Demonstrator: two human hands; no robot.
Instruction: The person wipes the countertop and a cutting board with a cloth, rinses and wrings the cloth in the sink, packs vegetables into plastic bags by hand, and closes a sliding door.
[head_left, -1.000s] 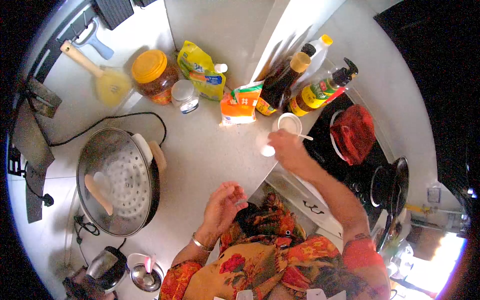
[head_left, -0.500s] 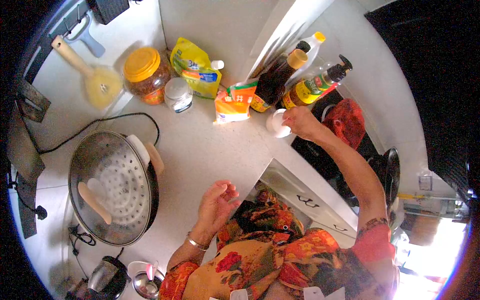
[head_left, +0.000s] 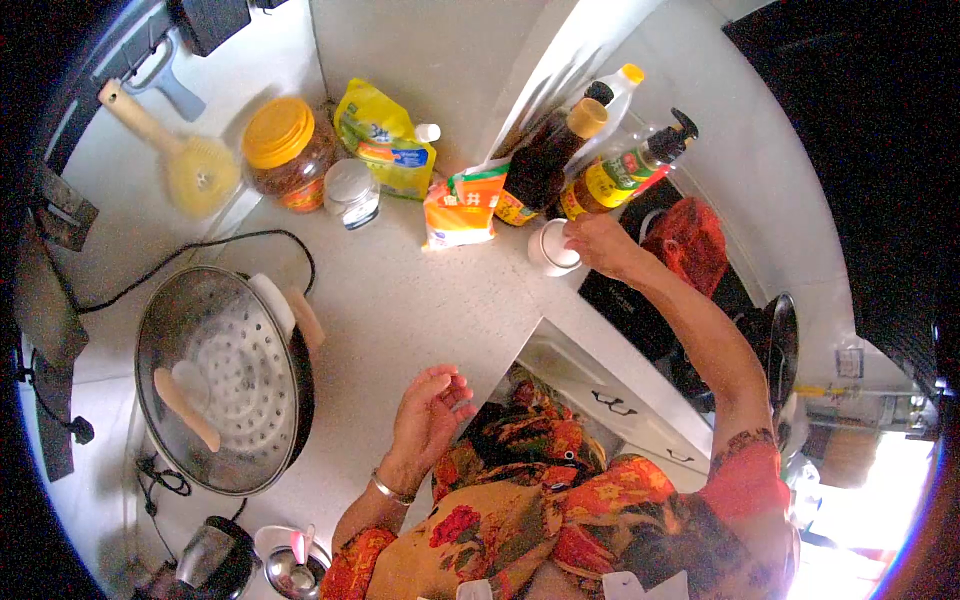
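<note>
My right hand (head_left: 603,247) reaches across the counter corner, its fingers pinched at the top of a small white jar (head_left: 548,252). Whether they grip the rim or a lid, I cannot tell. My left hand (head_left: 430,408) hovers near the counter's front edge, palm turned inward, fingers loosely bent and apart with nothing in them. Just left of the jar stands an orange and white packet (head_left: 464,208). Behind it are a dark sauce bottle (head_left: 545,165) with a tan cap and a pump bottle (head_left: 610,182) with a yellow and green label.
A large pan (head_left: 305,400) with a glass lid (head_left: 235,375) sits on the left, its cord running behind. Along the wall stand an orange-lidded jar (head_left: 280,135), a clear jar (head_left: 352,192) and a yellow pouch (head_left: 385,140). A red bag (head_left: 690,245) lies right of my forearm.
The view has shifted slightly. My right hand stays at the white jar, whose rim now shows more clearly under the fingers. My left hand has barely moved.
</note>
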